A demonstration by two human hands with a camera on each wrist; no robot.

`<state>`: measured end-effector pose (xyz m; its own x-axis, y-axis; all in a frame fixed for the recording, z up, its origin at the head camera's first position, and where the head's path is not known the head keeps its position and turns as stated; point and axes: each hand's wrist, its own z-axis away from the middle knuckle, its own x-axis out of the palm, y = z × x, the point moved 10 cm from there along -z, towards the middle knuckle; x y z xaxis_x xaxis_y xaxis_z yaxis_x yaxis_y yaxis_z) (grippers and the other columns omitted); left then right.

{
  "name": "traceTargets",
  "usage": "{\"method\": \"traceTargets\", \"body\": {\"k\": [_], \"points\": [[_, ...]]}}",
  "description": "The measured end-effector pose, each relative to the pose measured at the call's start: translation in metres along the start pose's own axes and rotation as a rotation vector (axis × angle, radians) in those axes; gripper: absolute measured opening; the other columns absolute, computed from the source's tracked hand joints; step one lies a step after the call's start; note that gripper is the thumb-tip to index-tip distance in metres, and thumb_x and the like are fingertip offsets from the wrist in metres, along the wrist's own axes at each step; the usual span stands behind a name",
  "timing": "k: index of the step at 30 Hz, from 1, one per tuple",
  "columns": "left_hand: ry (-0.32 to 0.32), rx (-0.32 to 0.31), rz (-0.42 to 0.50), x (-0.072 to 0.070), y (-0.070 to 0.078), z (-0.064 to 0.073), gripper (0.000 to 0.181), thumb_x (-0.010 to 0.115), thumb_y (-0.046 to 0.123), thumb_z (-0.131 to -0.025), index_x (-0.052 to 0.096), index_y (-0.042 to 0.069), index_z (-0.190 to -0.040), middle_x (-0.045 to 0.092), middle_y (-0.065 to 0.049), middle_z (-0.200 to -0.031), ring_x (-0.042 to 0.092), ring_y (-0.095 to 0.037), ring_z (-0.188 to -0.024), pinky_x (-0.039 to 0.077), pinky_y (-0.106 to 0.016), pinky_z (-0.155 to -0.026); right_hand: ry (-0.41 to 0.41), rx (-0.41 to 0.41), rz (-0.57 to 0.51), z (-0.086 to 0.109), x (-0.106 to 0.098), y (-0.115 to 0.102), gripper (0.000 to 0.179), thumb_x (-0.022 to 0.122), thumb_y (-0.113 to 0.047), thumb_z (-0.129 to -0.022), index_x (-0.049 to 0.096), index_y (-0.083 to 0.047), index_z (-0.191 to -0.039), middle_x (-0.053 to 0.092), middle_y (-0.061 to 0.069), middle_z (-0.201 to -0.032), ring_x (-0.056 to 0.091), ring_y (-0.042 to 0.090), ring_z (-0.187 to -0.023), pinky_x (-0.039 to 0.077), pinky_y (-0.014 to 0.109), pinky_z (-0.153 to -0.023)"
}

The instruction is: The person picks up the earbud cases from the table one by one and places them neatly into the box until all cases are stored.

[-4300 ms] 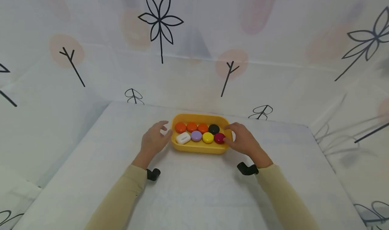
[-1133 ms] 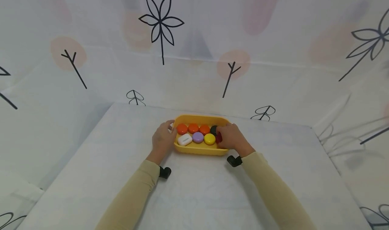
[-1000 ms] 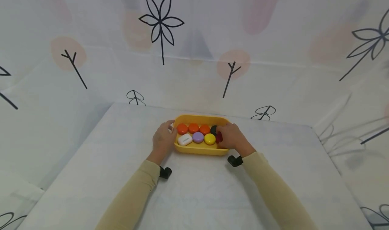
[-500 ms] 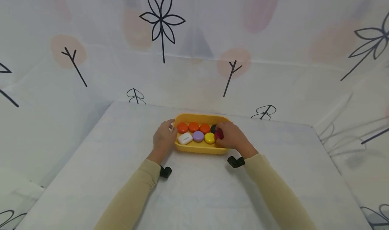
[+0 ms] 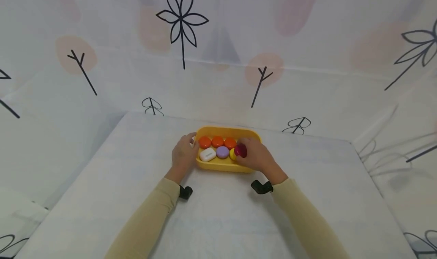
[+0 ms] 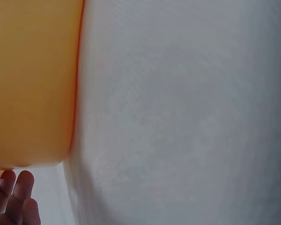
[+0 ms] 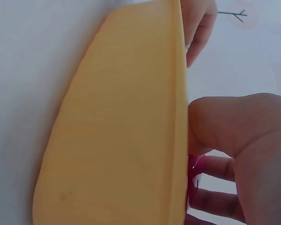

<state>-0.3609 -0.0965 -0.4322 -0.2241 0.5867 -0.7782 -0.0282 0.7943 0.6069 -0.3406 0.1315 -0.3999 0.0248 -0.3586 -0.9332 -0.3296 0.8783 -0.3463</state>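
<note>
A shallow yellow tray [image 5: 225, 168] with rounded corners sits on the white-covered table. My right hand [image 5: 257, 156] pinches a glossy dark red round piece [image 5: 240, 150] between thumb and fingers, raised over the tray's right part. Under it a yellow round piece [image 5: 232, 154] is partly covered. My left hand [image 5: 184, 154] holds the tray's left end, thumb by the near-left rim and fingers at the far-left side. Orange round pieces [image 5: 205, 142], a lilac round piece [image 5: 223, 152] and a white oblong piece [image 5: 208, 154] lie inside. In the right wrist view, the thumb shows above the tray's rim [image 7: 180, 122].
White cloth with line-drawn plants [image 5: 181, 19] hangs behind and to the sides. The white table surface [image 5: 222, 213] extends in front of the tray and to both sides. Black wrist mounts [image 5: 262, 187] sit below each hand.
My left hand has come in to the tray's left end. My right hand has taken the dark red piece, lifted it and shifted it left over the yellow one; the black piece is now hidden.
</note>
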Motion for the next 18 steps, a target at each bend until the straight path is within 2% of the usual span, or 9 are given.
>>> {"method": "traceTargets", "body": {"k": [6, 11, 18], "points": [[0.028, 0.019, -0.012, -0.002, 0.002, -0.001, 0.040, 0.048, 0.031, -0.083, 0.050, 0.022, -0.123, 0.054, 0.001, -0.091, 0.049, -0.015, -0.069, 0.041, -0.025, -0.057, 0.029, -0.052, -0.011, 0.005, -0.007, -0.014, 0.042, 0.068, -0.029, -0.067, 0.051, -0.018, -0.104, 0.052, -0.002, -0.099, 0.048, 0.016, -0.088, 0.049, 0.032, -0.070], [0.030, 0.015, -0.008, -0.005, 0.003, -0.001, 0.040, 0.048, 0.030, -0.083, 0.050, 0.022, -0.123, 0.054, 0.001, -0.091, 0.050, -0.015, -0.070, 0.042, -0.026, -0.059, 0.056, -0.074, -0.027, 0.007, -0.011, -0.024, 0.039, 0.069, -0.029, -0.066, 0.052, -0.019, -0.101, 0.052, -0.003, -0.097, 0.047, 0.014, -0.087, 0.049, 0.030, -0.070], [0.028, 0.027, 0.001, -0.003, 0.002, -0.001, 0.040, 0.048, 0.030, -0.083, 0.050, 0.022, -0.123, 0.054, 0.001, -0.091, 0.050, -0.015, -0.071, 0.042, -0.026, -0.059, 0.081, -0.146, -0.061, 0.015, -0.015, -0.039, 0.033, 0.067, -0.027, -0.067, 0.054, -0.018, -0.096, 0.051, -0.006, -0.092, 0.046, 0.011, -0.083, 0.047, 0.024, -0.069]]}}
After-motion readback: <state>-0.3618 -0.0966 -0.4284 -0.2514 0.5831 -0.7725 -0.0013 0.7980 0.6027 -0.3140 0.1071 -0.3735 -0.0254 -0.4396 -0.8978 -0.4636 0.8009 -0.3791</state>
